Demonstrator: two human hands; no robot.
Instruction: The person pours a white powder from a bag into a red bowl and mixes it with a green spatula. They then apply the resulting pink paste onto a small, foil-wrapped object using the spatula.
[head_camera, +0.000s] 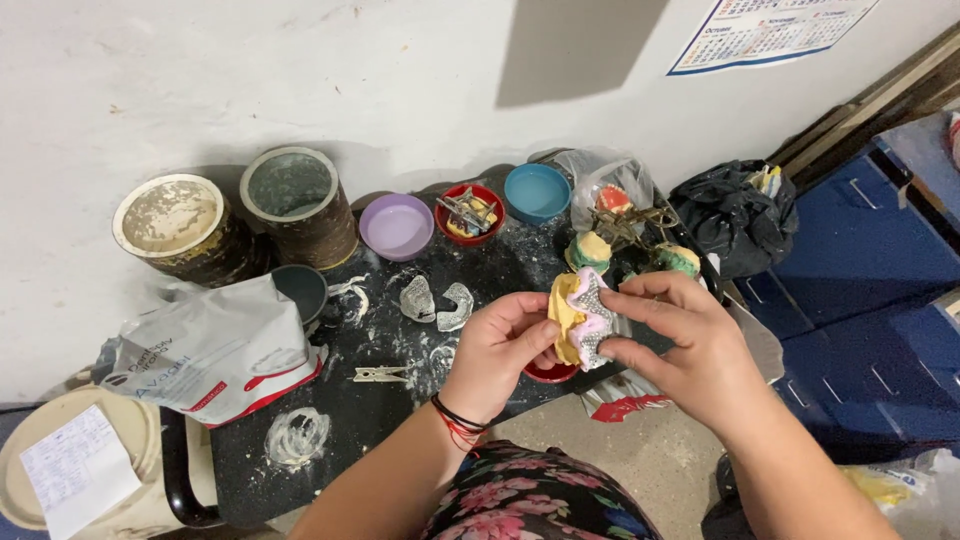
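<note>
A dental impression tray (590, 318), a perforated metal piece filled with pink material and backed by a yellow cast, is held at the centre of the frame, above the front edge of the black worktop (370, 410). The left hand (492, 352) is closed on its left side, with the fingertips pressed against the yellow part; the right hand (680, 345) is clamped on its right side, with the thumb below and the fingers curled over the top. The piece is judged to be light and stiff, but brittle where the cast is thin, and the pink filling is likely somewhat rubbery; it is best gripped by the metal rim and the thick base of the cast, not by the moulded teeth. The worktop is dusted with white powder and dried splashes, so a slippery, gritty footing is to be expected. At the upper left of the frame two crusted tins (235, 225) are set against the white wall (300, 70). At the upper centre a lilac bowl (397, 226), a red bowl (470, 214) holding metal parts and a blue bowl (537, 193) are lined up. Further empty trays (436, 303) and a clothes peg (380, 375) are laid at mid-frame. A printed powder bag (215, 350) is placed at the left, a white bucket (75, 470) at the lower left, a black bag (735, 215) and blue crates (870, 300) at the right.
</note>
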